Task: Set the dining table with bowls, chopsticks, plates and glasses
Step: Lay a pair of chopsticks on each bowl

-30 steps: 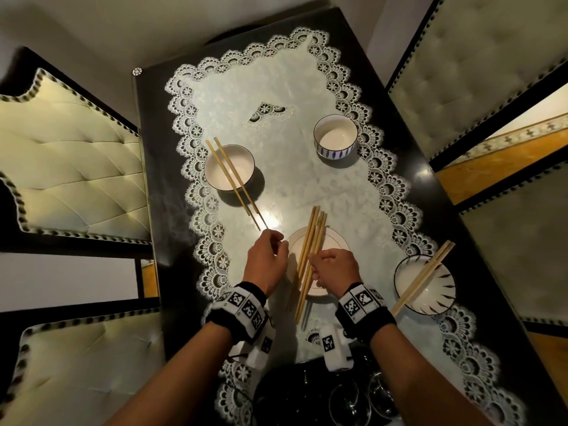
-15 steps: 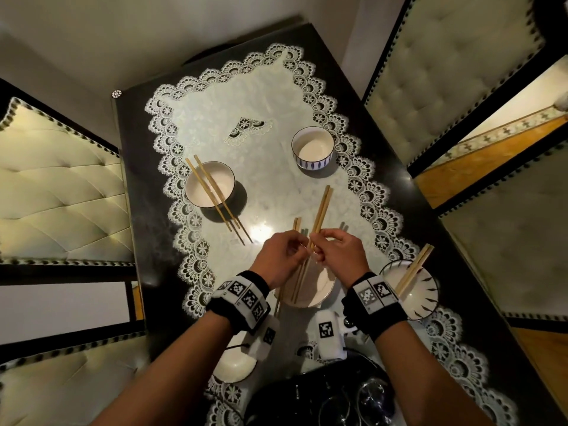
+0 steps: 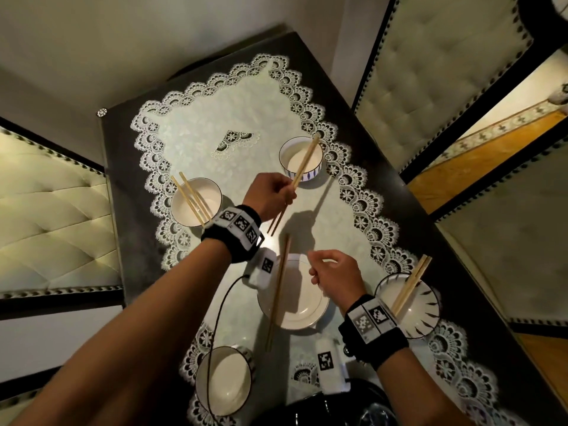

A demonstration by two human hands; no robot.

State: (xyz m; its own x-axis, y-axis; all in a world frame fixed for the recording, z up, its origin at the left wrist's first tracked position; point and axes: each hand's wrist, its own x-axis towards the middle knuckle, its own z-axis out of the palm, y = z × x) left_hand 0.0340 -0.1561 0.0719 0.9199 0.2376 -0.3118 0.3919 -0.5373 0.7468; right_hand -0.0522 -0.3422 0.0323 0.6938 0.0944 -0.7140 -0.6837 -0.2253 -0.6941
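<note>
My left hand [image 3: 269, 195] grips a pair of wooden chopsticks [image 3: 302, 167] whose far ends reach over the blue-striped bowl [image 3: 316, 172]. My right hand [image 3: 333, 276] hovers over the white plate [image 3: 304, 312], fingers loosely curled and holding nothing. Another pair of chopsticks [image 3: 278, 290] lies across that plate's left side. The left bowl [image 3: 212, 195] carries chopsticks [image 3: 190, 196] across it. The patterned bowl [image 3: 424, 312] at right also has chopsticks [image 3: 410, 284] on it. A plain bowl [image 3: 226, 381] stands near me.
A lace-edged cloth [image 3: 215, 139] covers the dark table [image 3: 129, 195]. Padded chairs stand at left [image 3: 52, 207] and right [image 3: 430, 66]. A dark tray [image 3: 322, 407] with glasses sits at the near edge. A cable hangs from my left wristband.
My left hand has lifted one pair of chopsticks from the plate and carried it up toward the blue-striped bowl. My right hand let go and stays over the plate.
</note>
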